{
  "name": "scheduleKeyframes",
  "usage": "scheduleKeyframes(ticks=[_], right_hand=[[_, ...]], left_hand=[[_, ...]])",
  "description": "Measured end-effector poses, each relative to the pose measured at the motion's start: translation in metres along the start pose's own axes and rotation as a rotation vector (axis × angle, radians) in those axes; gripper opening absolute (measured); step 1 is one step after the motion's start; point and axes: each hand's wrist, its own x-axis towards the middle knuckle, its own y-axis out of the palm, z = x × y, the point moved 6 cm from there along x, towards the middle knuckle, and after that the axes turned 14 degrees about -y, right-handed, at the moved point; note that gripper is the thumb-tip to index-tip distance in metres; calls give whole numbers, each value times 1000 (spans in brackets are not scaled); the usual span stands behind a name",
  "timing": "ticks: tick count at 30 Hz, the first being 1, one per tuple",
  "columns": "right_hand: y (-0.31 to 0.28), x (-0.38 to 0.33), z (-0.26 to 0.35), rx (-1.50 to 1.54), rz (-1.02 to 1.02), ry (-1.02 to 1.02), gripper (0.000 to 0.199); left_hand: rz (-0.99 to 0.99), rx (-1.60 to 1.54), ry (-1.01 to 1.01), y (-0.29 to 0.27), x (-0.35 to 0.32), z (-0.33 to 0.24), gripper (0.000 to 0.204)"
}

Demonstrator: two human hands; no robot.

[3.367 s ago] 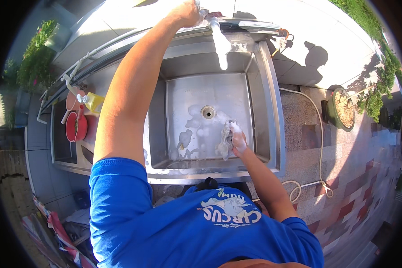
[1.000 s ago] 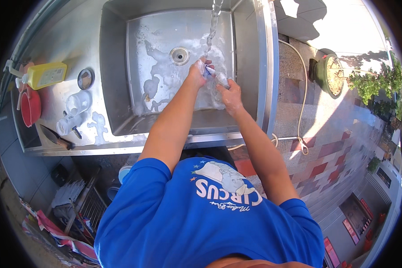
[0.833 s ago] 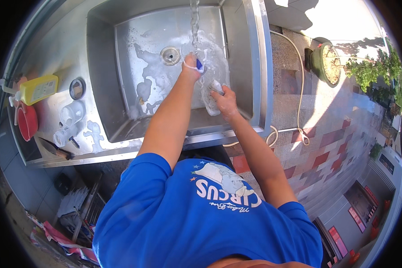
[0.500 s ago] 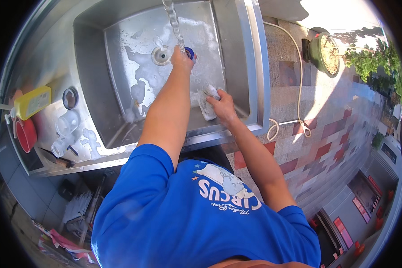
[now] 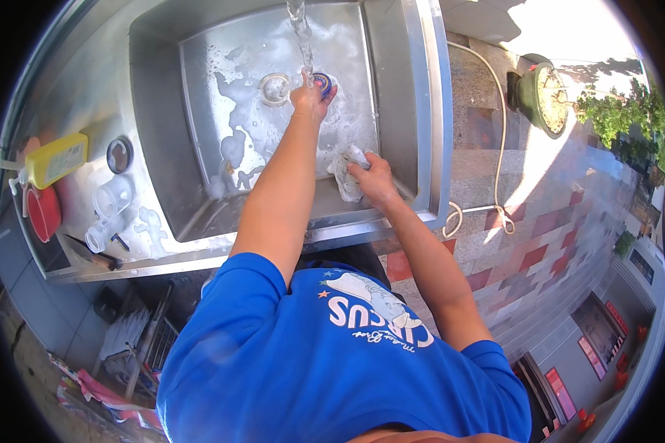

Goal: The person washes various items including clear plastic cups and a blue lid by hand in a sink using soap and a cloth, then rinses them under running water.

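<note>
A stream of running water [image 5: 301,37] falls into the steel sink [image 5: 155,125] onto my left hand [image 5: 309,99]. That hand is closed round a small blue round lid [image 5: 322,84], its flat face turned upward. Beside it is the round drain [image 5: 275,88], with suds spread over the sink floor. Nearer the front right corner, my right hand [image 5: 375,179] grips a wet, whitish, soapy cloth [image 5: 346,176] by its side. The cloth hangs bunched against the sink floor; the fingertips are partly hidden in its folds.
On the left counter [image 5: 100,81] stand a yellow pump bottle [image 5: 59,159], a red bowl [image 5: 44,214], a dark round lid [image 5: 119,156], clear plastic containers [image 5: 112,197] and a knife [image 5: 96,255]. Right of the sink, a pale hose [image 5: 502,133] lies near a potted plant [image 5: 543,100].
My left hand has turned the blue lid so its face now shows under the water. My right hand still holds the cloth, nearly in the same place. The view has shifted slightly.
</note>
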Motion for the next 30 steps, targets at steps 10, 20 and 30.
scheduleKeyframes(ticks=[10,20,30], right_hand=[[-14,9,16,-642,105,-79,45],[1,38,7,-906,323,100,38],[37,124,23,-849,210,-216,31]], left_hand=[[339,149,122,-34,-33,-4,44],[374,202,139,-67,-39,-12,64],[360,140,193,-80,-42,-20,52]])
